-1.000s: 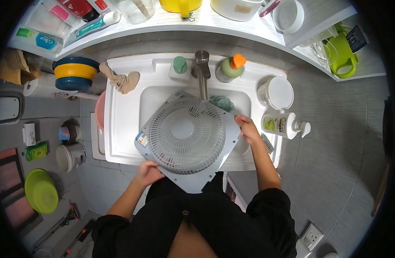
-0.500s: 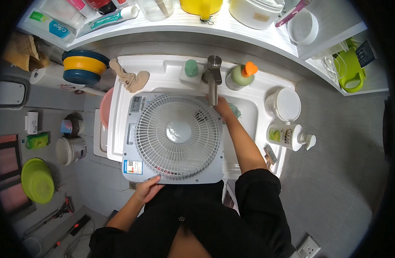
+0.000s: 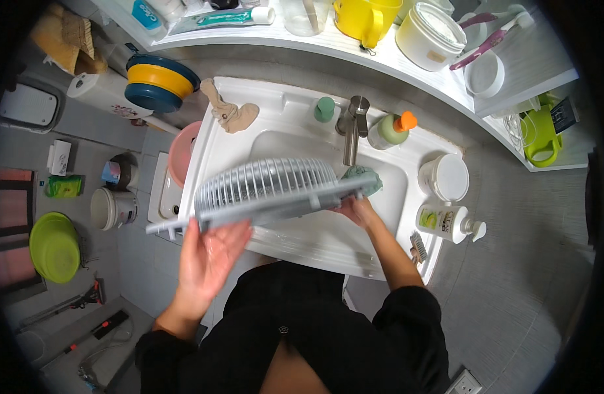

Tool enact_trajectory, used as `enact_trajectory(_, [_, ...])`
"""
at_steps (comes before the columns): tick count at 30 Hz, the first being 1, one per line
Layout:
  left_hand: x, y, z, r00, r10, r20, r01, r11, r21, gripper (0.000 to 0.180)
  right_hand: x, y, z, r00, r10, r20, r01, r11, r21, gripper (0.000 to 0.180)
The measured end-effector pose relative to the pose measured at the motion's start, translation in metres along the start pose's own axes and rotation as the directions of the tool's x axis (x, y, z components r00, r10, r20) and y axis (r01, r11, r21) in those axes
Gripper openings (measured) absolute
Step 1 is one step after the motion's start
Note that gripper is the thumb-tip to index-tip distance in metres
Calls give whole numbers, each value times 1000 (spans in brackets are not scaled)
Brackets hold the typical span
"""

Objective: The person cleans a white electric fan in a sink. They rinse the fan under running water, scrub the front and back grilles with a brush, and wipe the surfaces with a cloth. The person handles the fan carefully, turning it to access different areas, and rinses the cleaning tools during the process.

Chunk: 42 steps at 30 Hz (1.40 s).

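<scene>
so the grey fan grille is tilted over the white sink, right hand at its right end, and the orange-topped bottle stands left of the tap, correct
Not quite: the head view shows the orange-topped bottle right of the tap. The grey fan grille is tilted over the white sink, with the right hand at its right end.

Head-worn fisheye (left of pair), facing down over sink (image 3: pixel 315 238), near.

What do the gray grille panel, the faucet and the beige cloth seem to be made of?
The gray grille panel looks like satin plastic, with slim, evenly coloured ribs, though coated metal is possible. The faucet seems to be brushed metal, gray with soft highlights. The beige cloth looks like matte fabric, limp and folded; the fibre is unclear.
</scene>
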State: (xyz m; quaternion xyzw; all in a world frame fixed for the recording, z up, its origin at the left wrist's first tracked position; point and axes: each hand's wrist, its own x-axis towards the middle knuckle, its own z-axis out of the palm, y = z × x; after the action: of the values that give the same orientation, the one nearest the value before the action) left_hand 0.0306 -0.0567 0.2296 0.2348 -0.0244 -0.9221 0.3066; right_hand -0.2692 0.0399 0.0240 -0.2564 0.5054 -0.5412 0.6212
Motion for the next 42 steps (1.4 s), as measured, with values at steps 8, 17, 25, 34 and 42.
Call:
enact_trajectory(8, [67, 28, 14, 986, 102, -135, -120, 984, -129, 46, -29, -9, 43, 915, -381, -136, 197, 714, -671, 23])
enact_trajectory(17, [91, 97, -87, 691, 717, 92, -455, 333, 826, 26, -16, -17, 135, 808, -393, -440, 313, 918, -244, 16])
enact_trajectory(25, [101, 132, -167, 798, 599, 75, -341, 344, 875, 53, -15, -24, 155, 577, -776, -254, 593, 611, -524, 12])
enact_trajectory(34, [101, 104, -156, 898, 408, 165, -338, 400, 852, 44, -93, 15, 117, 692, -655, -303, 330, 660, -675, 23])
enact_trajectory(42, [81, 30, -186, 813, 61, 579, -503, -429, 750, 38, -181, 32, 68, 814, -385, -436, -85, 664, -743, 19])
